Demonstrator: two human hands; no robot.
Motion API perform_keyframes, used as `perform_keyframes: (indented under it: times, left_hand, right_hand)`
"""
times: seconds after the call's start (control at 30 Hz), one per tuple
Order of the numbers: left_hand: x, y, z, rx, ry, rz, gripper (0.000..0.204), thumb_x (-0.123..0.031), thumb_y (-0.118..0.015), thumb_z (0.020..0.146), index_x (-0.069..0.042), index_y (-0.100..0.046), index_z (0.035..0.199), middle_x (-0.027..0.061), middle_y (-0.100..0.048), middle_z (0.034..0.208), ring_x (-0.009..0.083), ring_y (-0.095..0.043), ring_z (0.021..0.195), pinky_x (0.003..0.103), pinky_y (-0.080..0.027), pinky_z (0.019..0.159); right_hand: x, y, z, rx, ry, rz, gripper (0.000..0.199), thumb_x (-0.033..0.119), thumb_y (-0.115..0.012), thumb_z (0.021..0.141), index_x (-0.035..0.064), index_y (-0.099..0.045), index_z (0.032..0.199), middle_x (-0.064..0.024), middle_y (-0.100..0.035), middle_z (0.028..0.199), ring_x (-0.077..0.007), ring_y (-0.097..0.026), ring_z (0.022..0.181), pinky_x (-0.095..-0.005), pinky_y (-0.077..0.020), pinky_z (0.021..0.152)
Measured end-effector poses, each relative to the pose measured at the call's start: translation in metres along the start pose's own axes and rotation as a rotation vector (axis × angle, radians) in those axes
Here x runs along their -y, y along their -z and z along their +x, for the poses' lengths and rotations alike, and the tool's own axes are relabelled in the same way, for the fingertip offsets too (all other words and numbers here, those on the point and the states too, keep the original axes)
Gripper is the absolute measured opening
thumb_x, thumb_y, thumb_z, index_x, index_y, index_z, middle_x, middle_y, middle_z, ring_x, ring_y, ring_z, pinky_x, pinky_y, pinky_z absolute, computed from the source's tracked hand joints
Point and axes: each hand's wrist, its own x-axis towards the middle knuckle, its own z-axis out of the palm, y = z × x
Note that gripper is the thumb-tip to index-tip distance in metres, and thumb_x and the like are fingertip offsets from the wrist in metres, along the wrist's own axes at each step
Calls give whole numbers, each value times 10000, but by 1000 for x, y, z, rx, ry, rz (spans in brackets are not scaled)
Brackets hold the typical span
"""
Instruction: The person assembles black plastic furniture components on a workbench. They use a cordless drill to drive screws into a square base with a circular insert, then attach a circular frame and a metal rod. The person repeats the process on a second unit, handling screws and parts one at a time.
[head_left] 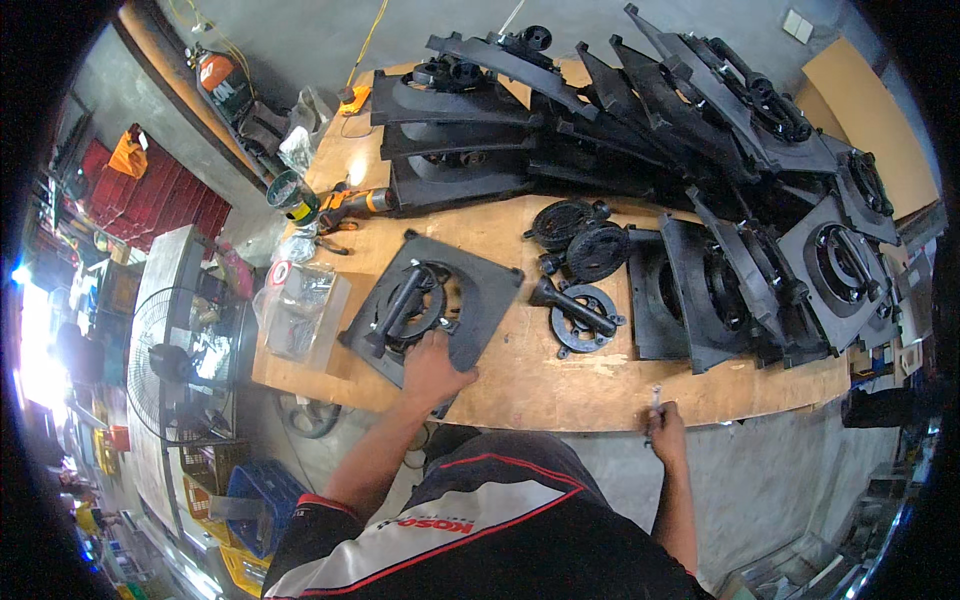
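At the lower right of the frame, off the table (560, 385) edge, the right hand (668, 428) pinches a small slim metal piece (655, 400). Left of centre, the left hand (432, 368) presses flat, fingers spread, on the near edge of a square black plate (480, 300). The plate looks stiff and fairly heavy, best gripped by its edges. More plates (700, 130) are piled beyond.

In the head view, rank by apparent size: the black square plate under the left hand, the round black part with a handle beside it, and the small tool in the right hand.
1. Black square plate
2. Round black part
3. Small tool, clearly the smallest
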Motion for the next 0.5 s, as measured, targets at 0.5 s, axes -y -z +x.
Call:
perform_keyframes:
  times: [0.5]
  left_hand:
    - [33, 42, -4, -421, -110, -56, 573, -338, -742, 782, -25, -599, 1241, 184, -630, 1090, 397, -622, 1034, 479, -514, 831]
  right_hand:
    - [278, -132, 96, 740, 643, 104, 299, 277, -591, 937, 61, -688, 1118, -227, -692, 983, -364, -678, 929, -435, -516, 832]
